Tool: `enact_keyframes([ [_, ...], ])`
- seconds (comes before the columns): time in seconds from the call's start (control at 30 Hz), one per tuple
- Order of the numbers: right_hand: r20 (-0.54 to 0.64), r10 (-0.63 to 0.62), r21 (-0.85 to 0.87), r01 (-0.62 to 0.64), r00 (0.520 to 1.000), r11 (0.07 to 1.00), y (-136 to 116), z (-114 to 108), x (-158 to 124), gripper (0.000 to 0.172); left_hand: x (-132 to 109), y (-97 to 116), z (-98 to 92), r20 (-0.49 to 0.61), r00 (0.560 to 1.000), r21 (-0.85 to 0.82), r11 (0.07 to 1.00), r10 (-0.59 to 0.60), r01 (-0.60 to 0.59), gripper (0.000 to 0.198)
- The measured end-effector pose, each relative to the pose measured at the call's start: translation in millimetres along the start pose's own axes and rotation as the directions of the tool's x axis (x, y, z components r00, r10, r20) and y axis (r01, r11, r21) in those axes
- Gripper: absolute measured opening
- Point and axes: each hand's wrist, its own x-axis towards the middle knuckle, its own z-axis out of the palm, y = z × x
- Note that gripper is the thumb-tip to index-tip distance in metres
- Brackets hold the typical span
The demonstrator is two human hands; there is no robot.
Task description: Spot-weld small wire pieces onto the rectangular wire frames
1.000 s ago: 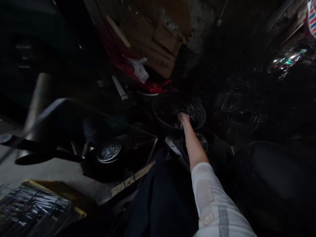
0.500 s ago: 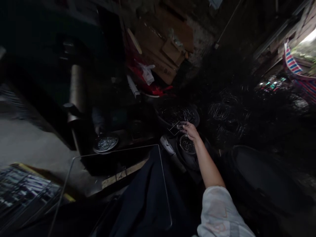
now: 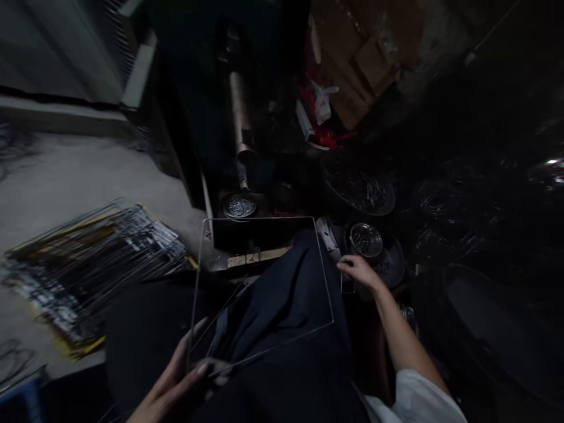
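My left hand [image 3: 189, 370], at the lower left, is closed on a large rectangular wire frame [image 3: 261, 218] near its lower left corner. The frame spans my dark-clothed lap. Beside the frame's right side, my right hand [image 3: 360, 271] pinches a small bent wire piece [image 3: 348, 292] that hangs below the fingers. Just above that hand stands a round bowl of small metal parts [image 3: 366, 239]. Behind it is a dark basin [image 3: 388, 202] with loose bent wire pieces. A dish of shiny small parts [image 3: 240, 207] sits beyond the frame's top edge, under the machine.
A dark machine with a pale cylindrical arm [image 3: 240, 111] stands ahead. Many wire frames [image 3: 101, 258] lie stacked on the floor at left. Cardboard [image 3: 352, 64] and a red bag [image 3: 328, 138] are at the back. Wire coils [image 3: 436, 200] and a large dark tub [image 3: 480, 305] lie right.
My right hand has drawn back from the basin toward my lap with the bent wire piece. My left hand has come into view on the frame. The view has turned left.
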Motion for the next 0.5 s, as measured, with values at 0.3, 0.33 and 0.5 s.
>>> enact_keyframes([
  [0.3, -0.057, -0.116, 0.42, 0.13, 0.992, 0.898, -102, 60, 65, 0.027, 23, -11, 23.0, 0.126, 0.987, -0.14, 0.986, 0.104, -0.086, 0.095],
  [0.33, -0.03, -0.085, 0.476, 0.089, 0.996, 0.875, -106, 79, 81, 0.023, 27, -14, 23.9, 0.158, 0.98, -0.151, 0.984, 0.123, -0.099, 0.096],
  [0.5, 0.021, 0.087, 0.729, -0.075, 0.996, 0.68, -116, 150, 145, 0.016, 42, -26, 23.0, 0.223, 0.959, -0.174, 0.975, 0.177, -0.14, 0.095],
])
